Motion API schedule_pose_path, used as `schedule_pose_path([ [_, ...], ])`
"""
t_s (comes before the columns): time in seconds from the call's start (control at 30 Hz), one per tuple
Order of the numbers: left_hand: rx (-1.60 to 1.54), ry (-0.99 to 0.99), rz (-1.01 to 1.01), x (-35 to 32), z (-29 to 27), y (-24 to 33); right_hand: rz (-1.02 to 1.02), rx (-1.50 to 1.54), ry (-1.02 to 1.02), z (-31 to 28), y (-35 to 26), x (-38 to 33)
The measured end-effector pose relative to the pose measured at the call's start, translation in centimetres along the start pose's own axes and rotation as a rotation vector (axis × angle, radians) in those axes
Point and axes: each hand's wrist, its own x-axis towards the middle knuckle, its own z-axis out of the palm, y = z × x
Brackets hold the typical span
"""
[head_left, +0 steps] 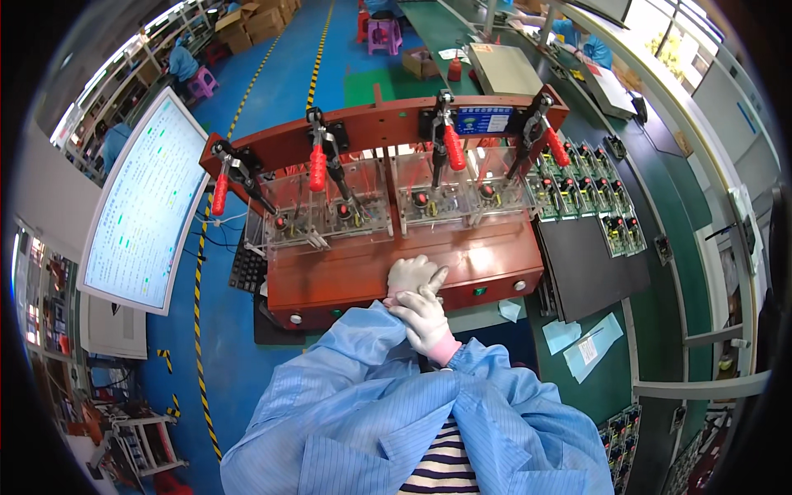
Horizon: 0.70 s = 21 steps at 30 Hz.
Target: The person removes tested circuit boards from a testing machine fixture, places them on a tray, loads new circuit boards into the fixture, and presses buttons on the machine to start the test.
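Both my hands wear pale gloves and meet at the front of a red-brown test fixture point(330, 276). My left hand point(410, 275) lies on its top, fingers loosely spread, holding nothing I can see. My right hand point(422, 320), with a pink cuff, crosses over and closes round the left wrist. Behind my hands, clear plastic covers point(355, 202) sit over circuit boards in the fixture. Several toggle clamps with red handles point(318, 167) stand above the covers. A green button point(479, 291) and a white knob point(519, 285) are on the front face, right of my hands.
At the left stands a lit monitor point(144, 206), with a black keyboard point(246, 268) partly behind the fixture. To the right are rows of circuit boards point(590, 186), a black panel point(598, 268) and light-blue sheets point(594, 346). Other people work farther off.
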Motion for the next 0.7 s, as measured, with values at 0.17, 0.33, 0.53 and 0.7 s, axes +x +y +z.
schedule_pose_path([
  [0.17, 0.097, -0.006, 0.078, 0.0, 0.2, -0.6, -0.072, 0.027, 0.010, -0.1, 0.6, -0.1],
  [0.33, 0.219, 0.036, 0.374, -0.2, 0.7, -2.0, -0.103, 0.039, 0.088, 0.6, 1.4, -0.5],
  [0.53, 0.017, 0.186, 0.090, -0.2, 0.6, -0.6, -0.102, 0.074, 0.073, 1.1, 1.4, -0.6],
  [0.7, -0.022, 0.147, -0.053, 0.1, -0.1, 0.5, -0.096, 0.033, 0.076, 1.2, 1.1, -0.6],
])
